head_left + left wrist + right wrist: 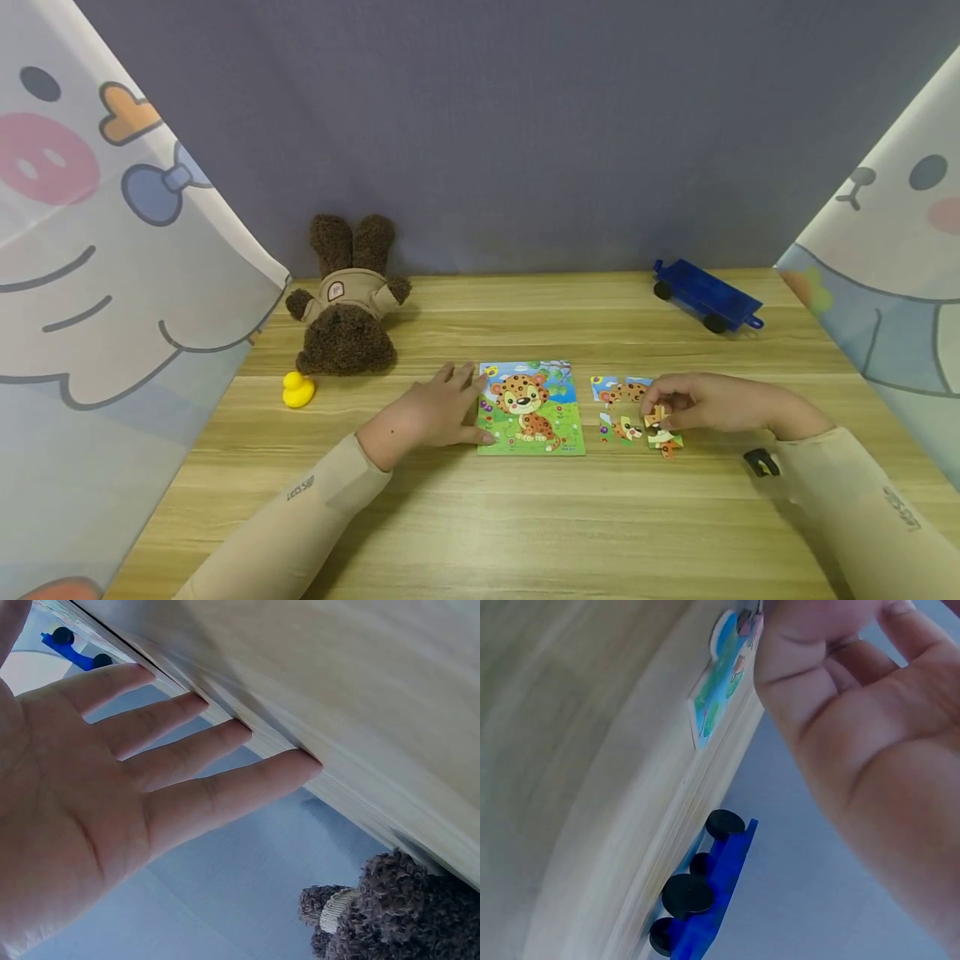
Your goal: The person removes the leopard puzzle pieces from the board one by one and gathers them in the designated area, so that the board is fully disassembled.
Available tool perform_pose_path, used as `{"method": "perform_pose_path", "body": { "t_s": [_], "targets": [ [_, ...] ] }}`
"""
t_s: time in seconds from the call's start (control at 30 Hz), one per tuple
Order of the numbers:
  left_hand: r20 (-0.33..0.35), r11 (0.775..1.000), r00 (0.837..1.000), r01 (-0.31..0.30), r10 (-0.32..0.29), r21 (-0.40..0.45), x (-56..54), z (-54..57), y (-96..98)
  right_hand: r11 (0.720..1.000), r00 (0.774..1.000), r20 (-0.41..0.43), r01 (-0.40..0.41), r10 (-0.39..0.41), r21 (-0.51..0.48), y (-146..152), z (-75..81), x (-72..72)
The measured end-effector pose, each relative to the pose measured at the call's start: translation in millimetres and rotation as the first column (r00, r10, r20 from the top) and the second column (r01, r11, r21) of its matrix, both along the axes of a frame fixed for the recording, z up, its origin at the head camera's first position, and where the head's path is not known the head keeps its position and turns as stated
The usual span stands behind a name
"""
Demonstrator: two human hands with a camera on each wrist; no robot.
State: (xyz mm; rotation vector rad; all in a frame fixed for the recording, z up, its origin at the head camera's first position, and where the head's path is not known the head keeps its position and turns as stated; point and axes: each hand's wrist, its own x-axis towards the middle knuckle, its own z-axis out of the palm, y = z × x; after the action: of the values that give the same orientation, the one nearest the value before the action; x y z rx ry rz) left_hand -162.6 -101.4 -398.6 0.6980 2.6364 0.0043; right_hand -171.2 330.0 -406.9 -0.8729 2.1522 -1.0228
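Note:
My left hand (438,408) lies with its fingers spread at the left edge of a square leopard picture board (534,421); the left wrist view shows those fingers straight, tips at the tabletop. To the board's right, my right hand (693,402) pinches a jigsaw piece (657,416) between thumb and fingers, just above another piece (666,439) on the table. Beside it lie more leopard jigsaw pieces (621,427), with a row of blue-topped ones (609,392) behind, partly covered by the right hand. The right wrist view mostly hides the pinched piece behind the thumb.
A brown plush toy (348,312) lies at the back left, with a yellow rubber duck (297,389) in front of it. At the back right stands a blue toy wagon (707,296). A small black object (762,462) is by the right forearm.

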Motion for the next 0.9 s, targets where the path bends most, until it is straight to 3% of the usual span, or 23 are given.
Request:
{"method": "perform_pose_path", "body": {
  "t_s": [0.6,0.77,0.9],
  "targets": [
    [0.010,1.000,1.000,-0.013,0.013,0.015,0.8,1.1,-0.6,0.996,0.994,-0.068,0.085,-0.085,0.011,-3,-3.1,-3.5],
    [0.016,1.000,1.000,-0.014,0.014,0.015,1.0,1.4,-0.4,0.994,0.988,-0.118,0.106,-0.103,0.025,-14,0.7,-6.8],
    [0.018,1.000,1.000,-0.013,0.012,0.015,1.0,1.9,-0.2,0.992,0.988,-0.105,0.121,-0.117,0.040,-31,7.8,-11.0]
  ]
}}
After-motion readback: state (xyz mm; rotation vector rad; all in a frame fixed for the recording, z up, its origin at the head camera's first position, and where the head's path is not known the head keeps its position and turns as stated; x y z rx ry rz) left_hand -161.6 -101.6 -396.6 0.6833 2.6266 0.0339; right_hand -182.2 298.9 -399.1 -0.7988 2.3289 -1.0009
